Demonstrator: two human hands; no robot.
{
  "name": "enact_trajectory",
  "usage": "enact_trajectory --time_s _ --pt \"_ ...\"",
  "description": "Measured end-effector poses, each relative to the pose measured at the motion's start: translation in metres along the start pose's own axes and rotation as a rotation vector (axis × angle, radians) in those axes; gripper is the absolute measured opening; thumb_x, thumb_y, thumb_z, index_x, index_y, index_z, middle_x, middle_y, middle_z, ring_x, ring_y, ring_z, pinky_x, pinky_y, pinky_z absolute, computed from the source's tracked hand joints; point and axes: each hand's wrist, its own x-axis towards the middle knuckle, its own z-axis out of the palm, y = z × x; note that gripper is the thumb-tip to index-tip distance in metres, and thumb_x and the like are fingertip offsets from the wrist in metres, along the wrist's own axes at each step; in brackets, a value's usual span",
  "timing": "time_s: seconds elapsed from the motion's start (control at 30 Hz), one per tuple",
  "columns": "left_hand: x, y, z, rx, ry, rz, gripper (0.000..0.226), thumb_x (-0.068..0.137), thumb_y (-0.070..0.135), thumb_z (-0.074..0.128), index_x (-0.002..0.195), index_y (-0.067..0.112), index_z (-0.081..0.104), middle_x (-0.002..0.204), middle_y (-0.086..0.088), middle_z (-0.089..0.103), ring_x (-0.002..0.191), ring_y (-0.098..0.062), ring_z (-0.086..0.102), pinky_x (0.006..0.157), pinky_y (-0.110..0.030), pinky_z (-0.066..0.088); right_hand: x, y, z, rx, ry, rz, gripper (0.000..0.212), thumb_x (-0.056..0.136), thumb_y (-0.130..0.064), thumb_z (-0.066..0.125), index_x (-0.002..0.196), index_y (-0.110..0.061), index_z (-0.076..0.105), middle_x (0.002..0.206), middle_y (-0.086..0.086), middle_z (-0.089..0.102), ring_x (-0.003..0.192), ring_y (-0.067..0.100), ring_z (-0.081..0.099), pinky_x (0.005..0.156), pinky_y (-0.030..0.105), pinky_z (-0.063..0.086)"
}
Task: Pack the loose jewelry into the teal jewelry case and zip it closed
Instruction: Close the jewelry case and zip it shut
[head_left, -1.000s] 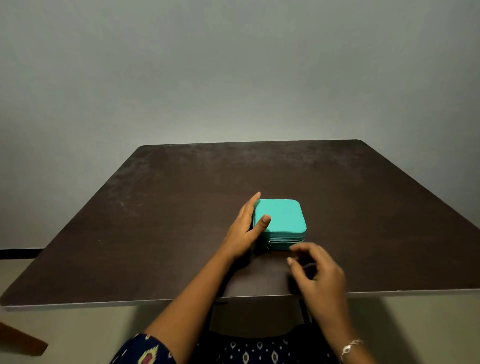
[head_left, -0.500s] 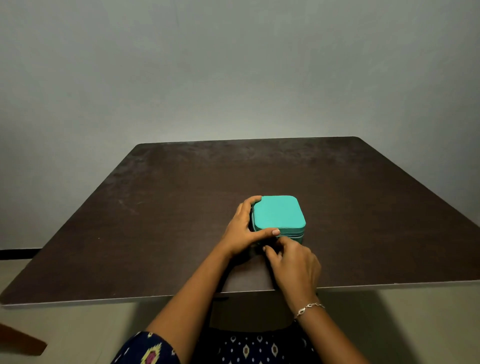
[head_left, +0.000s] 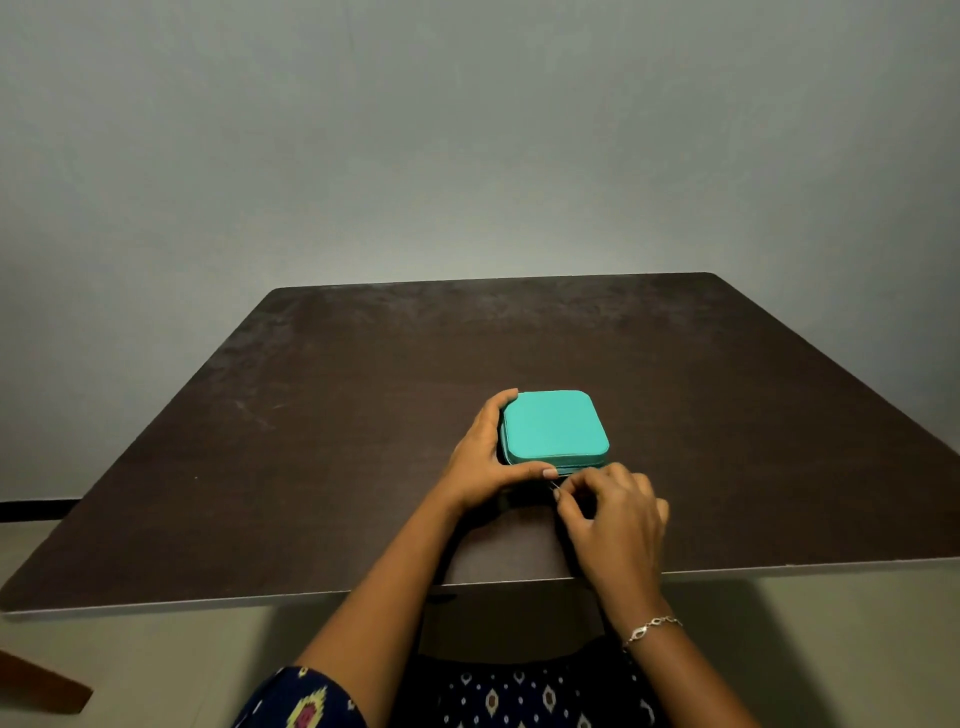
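Now the left hand (head_left: 483, 462) grips the teal jewelry case (head_left: 553, 426) at its 9 o'clock side; the right hand (head_left: 613, 525) pinches what seems a zipper pull (head_left: 555, 486) at 6 o'clock.

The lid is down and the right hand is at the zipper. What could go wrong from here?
1. The right hand pinches what looks like the zipper pull with fingertips only; it may slip out.
2. The left hand grips only the left side of the teal jewelry case; a sideways pull could turn or slide it on the table.
3. The inside is hidden; jewelry might catch in the zip.
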Motion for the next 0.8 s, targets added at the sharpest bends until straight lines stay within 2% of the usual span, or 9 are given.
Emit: enact_trajectory --time_s 0.13,0.37,0.53,0.63,0.8 --pt "0.001 -0.002 0.0 -0.017 0.005 0.0 0.101 0.046 0.057 0.074 0.133 0.04 0.027 0.138 0.008 0.039 0.126 -0.013 0.04 0.108 -0.039 0.036 0.002 0.012 -0.002 -0.043 0.074 -0.041 0.006 0.075 -0.021 0.072 0.075 -0.019 0.066 0.079 0.001 0.06 0.083 0.023 0.053 0.071 0.032 0.023" --pt "0.002 -0.003 0.0 -0.023 0.012 0.003 0.1 0.046 0.057 0.075 0.133 0.039 0.029 0.136 0.009 0.041 0.125 -0.012 0.041 0.108 -0.037 0.036 0.008 0.033 -0.011 -0.13 0.166 -0.062 0.017 0.065 -0.017 0.079 0.067 -0.022 0.063 0.071 -0.001 0.057 0.073 0.024 0.054 0.069 0.033 0.024" --pt "0.001 -0.003 0.0 -0.024 0.012 0.0 0.1 0.047 0.056 0.074 0.134 0.039 0.029 0.134 0.01 0.041 0.124 -0.012 0.042 0.108 -0.036 0.036 0.012 0.039 -0.016 -0.215 0.202 -0.077 0.016 0.065 -0.019 0.078 0.068 -0.021 0.063 0.071 -0.001 0.056 0.072 0.024 0.053 0.068 0.026 0.008" --pt "0.0 -0.002 0.0 -0.022 0.011 0.002 0.098 0.051 0.052 0.077 0.134 0.037 0.029 0.134 0.01 0.041 0.124 -0.012 0.041 0.108 -0.035 0.036 0.011 0.041 -0.016 -0.265 0.221 -0.082 0.016 0.065 -0.02 0.078 0.069 -0.02 0.063 0.072 0.001 0.057 0.073 0.025 0.054 0.067 0.026 0.005" --pt "0.0 -0.002 -0.001 -0.01 0.018 0.01 0.091 0.057 0.045 0.076 0.134 0.037 0.029 0.133 0.012 0.04 0.124 -0.011 0.041 0.106 -0.035 0.037 0.016 0.041 -0.017 -0.328 0.252 -0.094 0.017 0.064 -0.021 0.079 0.067 -0.019 0.063 0.071 0.002 0.058 0.074 0.027 0.055 0.066 0.032 0.015"
